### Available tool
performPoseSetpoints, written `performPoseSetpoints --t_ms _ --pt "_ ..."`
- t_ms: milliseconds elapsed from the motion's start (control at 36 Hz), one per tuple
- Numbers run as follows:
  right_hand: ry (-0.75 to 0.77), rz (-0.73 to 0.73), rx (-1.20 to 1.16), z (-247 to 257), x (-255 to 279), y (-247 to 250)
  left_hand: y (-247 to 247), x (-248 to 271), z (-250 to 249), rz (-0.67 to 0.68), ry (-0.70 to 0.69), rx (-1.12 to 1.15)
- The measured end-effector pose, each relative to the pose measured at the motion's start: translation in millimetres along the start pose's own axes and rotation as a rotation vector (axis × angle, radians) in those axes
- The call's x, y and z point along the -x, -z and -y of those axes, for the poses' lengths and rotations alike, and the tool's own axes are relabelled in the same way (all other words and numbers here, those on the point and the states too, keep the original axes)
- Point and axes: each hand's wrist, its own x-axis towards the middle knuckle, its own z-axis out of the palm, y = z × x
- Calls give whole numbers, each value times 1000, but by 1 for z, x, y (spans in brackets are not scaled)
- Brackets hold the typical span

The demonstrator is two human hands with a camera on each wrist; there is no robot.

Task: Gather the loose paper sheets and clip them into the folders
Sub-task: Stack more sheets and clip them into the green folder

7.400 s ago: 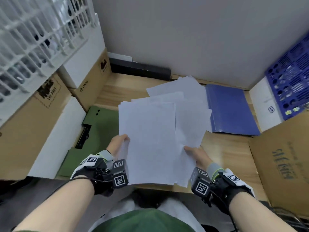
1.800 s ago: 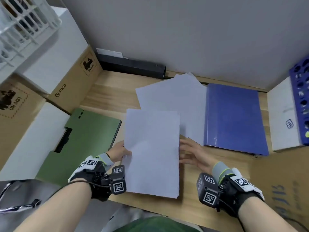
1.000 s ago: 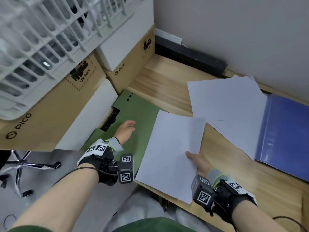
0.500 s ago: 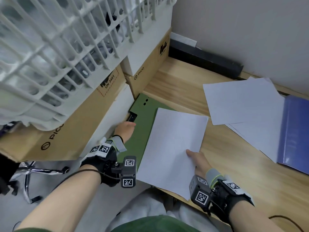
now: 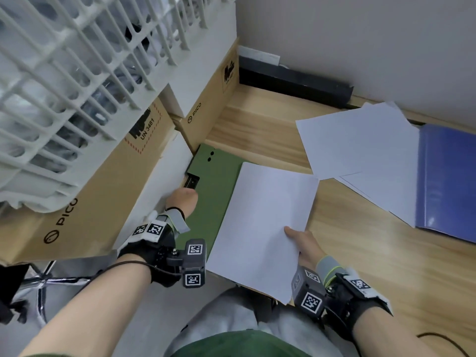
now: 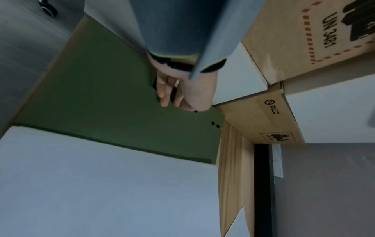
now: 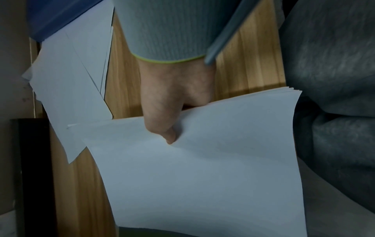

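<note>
A green folder (image 5: pixel 213 197) lies at the table's left edge, with a black clip (image 5: pixel 192 180) on its left side. My left hand (image 5: pixel 188 193) sits on that clip. In the left wrist view its fingers (image 6: pixel 165 96) curl over the black clip (image 6: pixel 173 94). My right hand (image 5: pixel 295 234) pinches a squared stack of white sheets (image 5: pixel 265 222) by its right edge, thumb (image 7: pixel 169 136) on top. The stack hangs partly over the green folder and the table's front edge. More loose sheets (image 5: pixel 360 143) lie fanned beside a shut blue folder (image 5: pixel 450 176).
Cardboard boxes (image 5: pixel 108 176) and a white box press against the green folder's left side, under a white plastic basket (image 5: pixel 77 60). A black bar (image 5: pixel 296 83) runs along the wall. Bare wooden tabletop (image 5: pixel 373 253) lies right of the stack.
My left hand has slid forward along the green folder onto its black clip. The right hand keeps holding the stack, now a little further over the folder.
</note>
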Motion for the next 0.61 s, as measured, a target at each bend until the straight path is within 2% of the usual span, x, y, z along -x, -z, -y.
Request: performPoseSetpoints --t_ms 194,528,611 --pt "19 -33 -18 -7 6 37 -42 13 -22 243 113 186" --pt "7 -243 -98 -15 18 141 -126 63 -68 415 36 120" --pt "-5 -276 -115 -20 23 160 -142 77 -77 455 71 136"
